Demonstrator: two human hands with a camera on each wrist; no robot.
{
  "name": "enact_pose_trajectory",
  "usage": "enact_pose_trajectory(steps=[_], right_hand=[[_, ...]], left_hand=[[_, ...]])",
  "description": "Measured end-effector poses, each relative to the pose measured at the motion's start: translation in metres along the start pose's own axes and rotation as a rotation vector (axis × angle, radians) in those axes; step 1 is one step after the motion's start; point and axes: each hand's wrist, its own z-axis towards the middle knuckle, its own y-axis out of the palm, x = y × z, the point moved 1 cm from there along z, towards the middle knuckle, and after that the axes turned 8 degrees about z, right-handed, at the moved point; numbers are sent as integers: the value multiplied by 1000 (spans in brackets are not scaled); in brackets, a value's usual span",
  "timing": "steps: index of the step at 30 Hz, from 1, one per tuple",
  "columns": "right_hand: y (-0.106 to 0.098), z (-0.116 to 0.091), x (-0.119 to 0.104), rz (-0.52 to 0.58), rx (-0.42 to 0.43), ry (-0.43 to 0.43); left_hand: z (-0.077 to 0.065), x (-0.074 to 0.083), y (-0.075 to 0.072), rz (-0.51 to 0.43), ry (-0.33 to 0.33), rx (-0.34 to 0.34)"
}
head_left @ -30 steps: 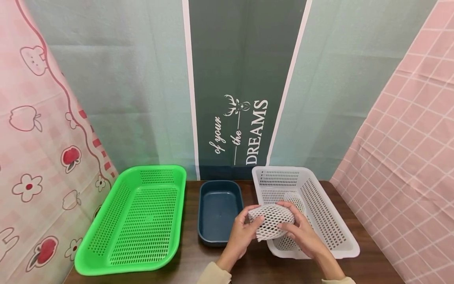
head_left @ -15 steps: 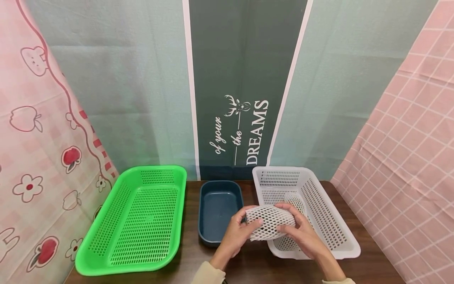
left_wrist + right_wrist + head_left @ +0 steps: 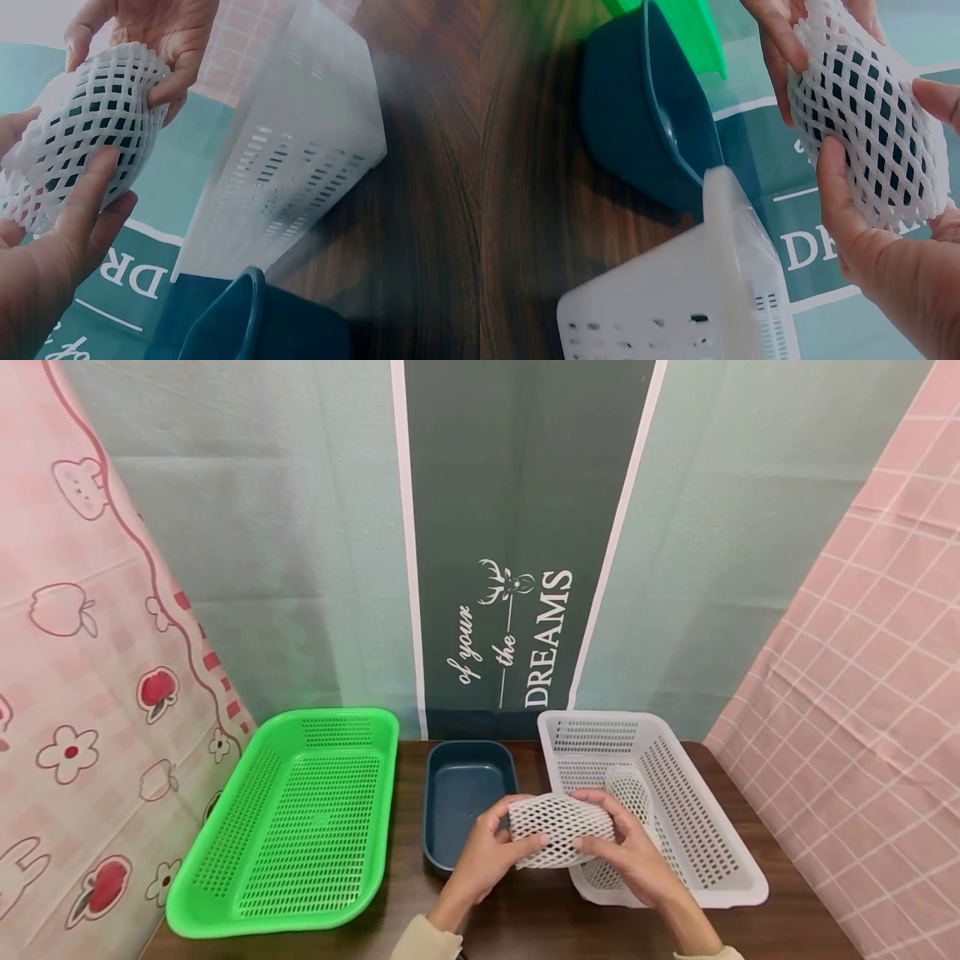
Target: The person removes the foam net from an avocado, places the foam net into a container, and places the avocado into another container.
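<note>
Both hands hold a white foam fruit net (image 3: 561, 831) between them, close over the front left corner of the white basket (image 3: 714, 802). My left hand (image 3: 483, 857) grips its left end, thumb across the front. At the other end my right hand (image 3: 639, 853) pinches it between thumb and fingers. In the left wrist view the net (image 3: 105, 112) bulges, with dark patches showing through its mesh; I cannot tell what is inside. Another white foam net (image 3: 632, 792) lies in the white basket, partly hidden behind the right hand.
A dark blue bin (image 3: 468, 793) stands left of the white basket, just beyond the left hand. Farther left is a large green basket (image 3: 318, 831). All rest on a brown wooden table (image 3: 551, 918), with curtains behind and at both sides.
Both hands have shifted slightly left with the foam net, which now lies more level. The left thumb has slid along its front. The head view has turned a little to the left.
</note>
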Motion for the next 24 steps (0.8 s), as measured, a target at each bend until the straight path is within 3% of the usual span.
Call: enact_pose_trajectory(steps=[6,15,19,24], right_hand=[[10,0,4,-8,12,31],[23,-5,12,-19,33,100],[26,-4,16,-2,26,77],[28,-2,22,20,-31,22]], left_hand=[[-8,-7,-8,44,23,17],[-23,-5,-19,97,27,32],[-28,7,-20,111,17,37],[-30,-3,-26,116,34,44]])
